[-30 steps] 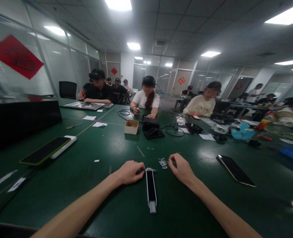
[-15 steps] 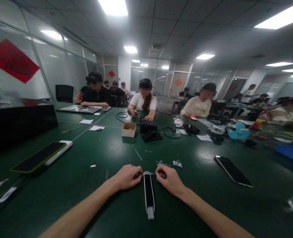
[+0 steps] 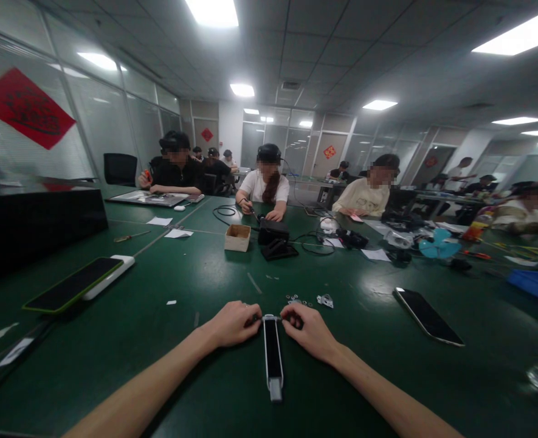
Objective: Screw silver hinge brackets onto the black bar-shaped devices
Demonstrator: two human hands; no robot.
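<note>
A long narrow black-and-white device (image 3: 273, 356) lies lengthwise on the green table (image 3: 168, 340) in front of me. My left hand (image 3: 232, 323) is curled at the left of its far end, fingertips pinched against it. My right hand (image 3: 307, 331) is curled at the right of the same end, also pinching there. What the fingertips grip is too small to name. Just beyond my right hand lie a small metal bracket (image 3: 326, 300) and several tiny washers or screws (image 3: 293, 299).
A phone (image 3: 427, 316) lies at the right, a green-cased phone on a white block (image 3: 79, 284) at the left. A cardboard box (image 3: 237, 237), a black device with cables (image 3: 275, 238) and a black monitor (image 3: 36, 228) stand farther off. Several people sit along the far side.
My right hand left the small metal parts and came left to the device's far end, where it now pinches. My left hand stayed at that end.
</note>
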